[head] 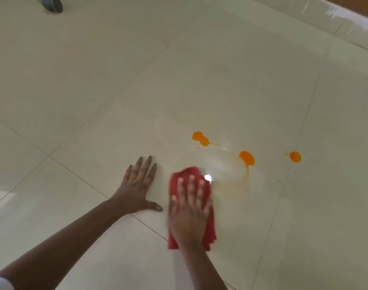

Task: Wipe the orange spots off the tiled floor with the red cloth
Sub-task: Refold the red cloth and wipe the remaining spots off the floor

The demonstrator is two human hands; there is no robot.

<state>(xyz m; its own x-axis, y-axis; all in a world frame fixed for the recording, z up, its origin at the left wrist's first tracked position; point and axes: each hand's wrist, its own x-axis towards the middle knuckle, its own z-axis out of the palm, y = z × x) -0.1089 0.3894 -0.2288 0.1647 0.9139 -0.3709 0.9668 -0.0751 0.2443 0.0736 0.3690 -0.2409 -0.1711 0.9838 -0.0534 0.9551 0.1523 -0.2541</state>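
The right hand (189,214) presses flat, fingers spread, on the red cloth (209,233) lying on the tiled floor (116,80). The left hand (137,189) rests just beside it, fingers splayed on bare tile. Three orange spots (246,158) sit beyond the cloth, past a faint smeared arc.

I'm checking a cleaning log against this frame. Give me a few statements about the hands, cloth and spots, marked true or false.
1. The right hand presses flat on the red cloth. True.
2. The left hand holds a second cloth. False: it rests bare on the tiled floor.
3. All orange spots are wiped away. False: several remain, such as one beyond the cloth.
4. A faint orange smear curves beside the cloth. True.
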